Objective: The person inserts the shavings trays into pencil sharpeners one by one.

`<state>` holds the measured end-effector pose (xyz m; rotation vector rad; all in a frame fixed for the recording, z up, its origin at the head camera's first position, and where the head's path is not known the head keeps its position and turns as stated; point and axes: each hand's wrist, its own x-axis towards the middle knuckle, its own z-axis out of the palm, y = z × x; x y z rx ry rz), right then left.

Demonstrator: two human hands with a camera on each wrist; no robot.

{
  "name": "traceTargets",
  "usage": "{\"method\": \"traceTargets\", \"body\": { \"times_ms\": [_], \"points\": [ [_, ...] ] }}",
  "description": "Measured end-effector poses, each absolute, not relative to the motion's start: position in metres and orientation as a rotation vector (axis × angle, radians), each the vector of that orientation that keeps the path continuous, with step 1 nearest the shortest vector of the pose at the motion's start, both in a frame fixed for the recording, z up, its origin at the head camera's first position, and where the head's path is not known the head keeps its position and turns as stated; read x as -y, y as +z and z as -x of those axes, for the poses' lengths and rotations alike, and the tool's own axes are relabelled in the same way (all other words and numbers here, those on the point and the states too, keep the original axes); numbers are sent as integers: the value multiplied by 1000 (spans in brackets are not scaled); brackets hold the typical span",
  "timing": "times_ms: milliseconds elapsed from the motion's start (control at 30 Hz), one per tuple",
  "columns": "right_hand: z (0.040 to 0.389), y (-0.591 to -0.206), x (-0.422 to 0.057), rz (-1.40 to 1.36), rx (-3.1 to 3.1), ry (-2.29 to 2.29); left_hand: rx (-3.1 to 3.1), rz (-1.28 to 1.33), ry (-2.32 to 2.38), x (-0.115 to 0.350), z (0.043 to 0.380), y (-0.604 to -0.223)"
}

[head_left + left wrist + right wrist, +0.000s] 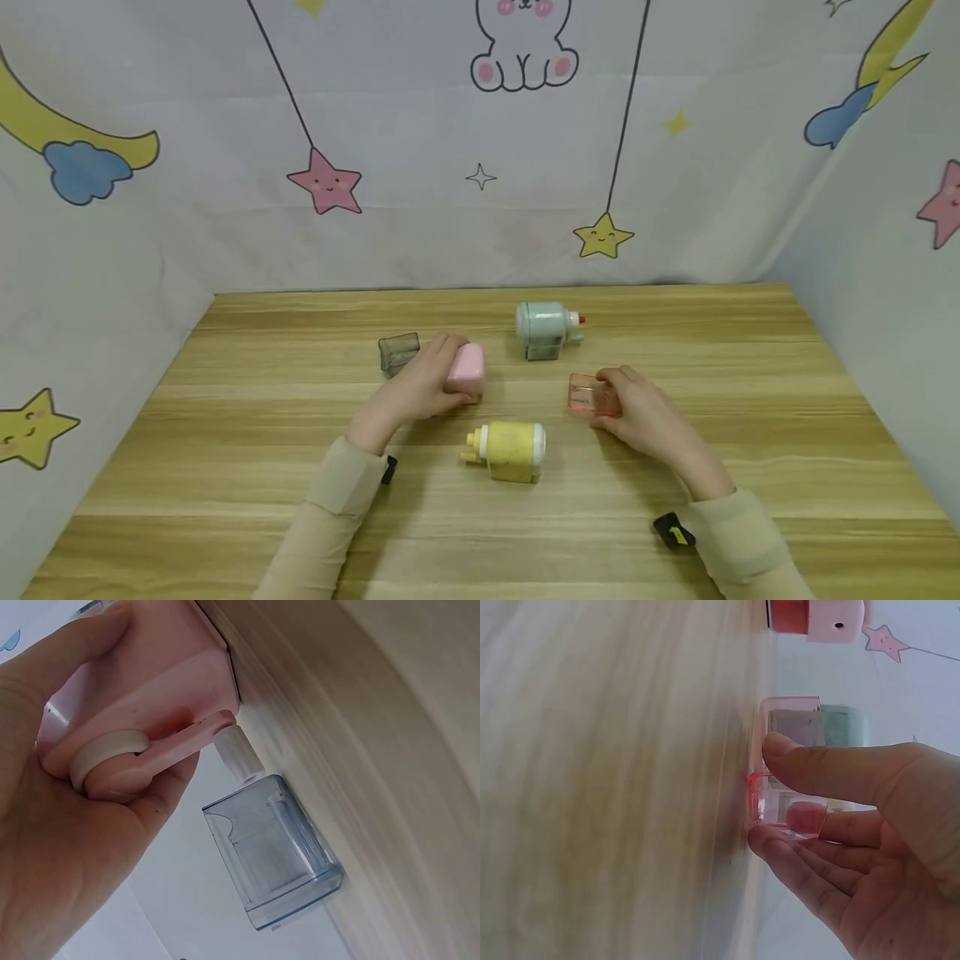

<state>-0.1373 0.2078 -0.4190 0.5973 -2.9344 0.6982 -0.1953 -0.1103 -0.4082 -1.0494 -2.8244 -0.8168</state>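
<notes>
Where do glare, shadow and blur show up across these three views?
Head: soft shadow beside the left sleeve, a pale sheen on the table; left wrist: a bright glint on the pink sharpener, with the tabletop at right blurred; right wrist: wood grain smeared soft, while the edges of the clear reddish box look clearer.
</notes>
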Motion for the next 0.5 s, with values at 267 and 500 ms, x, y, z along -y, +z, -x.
{"method": "traceTargets", "body": {
  "times_ms": [267, 500],
  "points": [
    [139, -418, -200, -623, 2931, 711, 2847, 1058, -853, 103, 193, -406],
    [139, -418, -195, -634, 2922, 695, 2818, 1113, -838, 94, 191, -405]
  ]
}}
